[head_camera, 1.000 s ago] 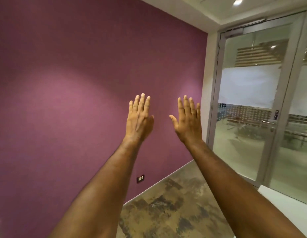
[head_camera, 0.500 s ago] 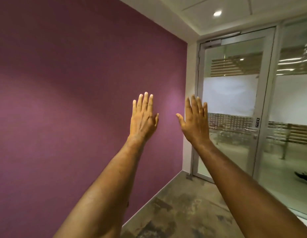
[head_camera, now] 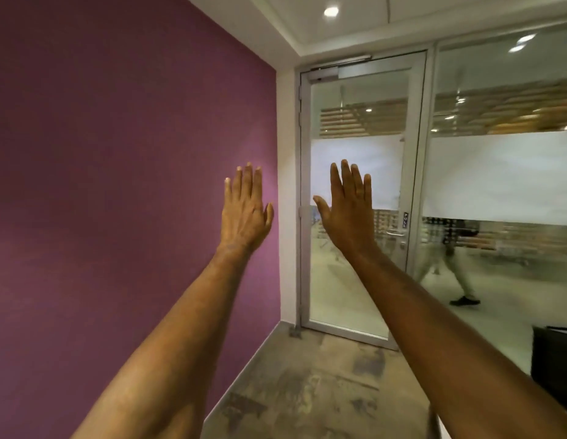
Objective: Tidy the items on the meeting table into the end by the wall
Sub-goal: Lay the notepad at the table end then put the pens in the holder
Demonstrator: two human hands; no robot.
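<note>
Both my arms are stretched out in front of me at chest height. My left hand point(head_camera: 245, 210) is raised with its back toward me, fingers straight and together, and holds nothing. My right hand point(head_camera: 348, 210) is raised beside it in the same way, fingers straight, thumb out to the left, also holding nothing. The hands are a short gap apart and touch nothing. No meeting table and none of its items are in view.
A purple wall point(head_camera: 117, 185) runs along the left. A glass door point(head_camera: 361, 198) with a frosted band stands ahead, a glass panel point(head_camera: 504, 185) to its right. A person point(head_camera: 450, 264) walks behind the glass. A dark object point(head_camera: 553, 353) sits at the right edge. Patterned carpet point(head_camera: 307, 391) covers the floor.
The view has swung to the right, bringing the door toward the middle and more glass panel into sight. Both hands stay raised and flat, with the same gap between them.
</note>
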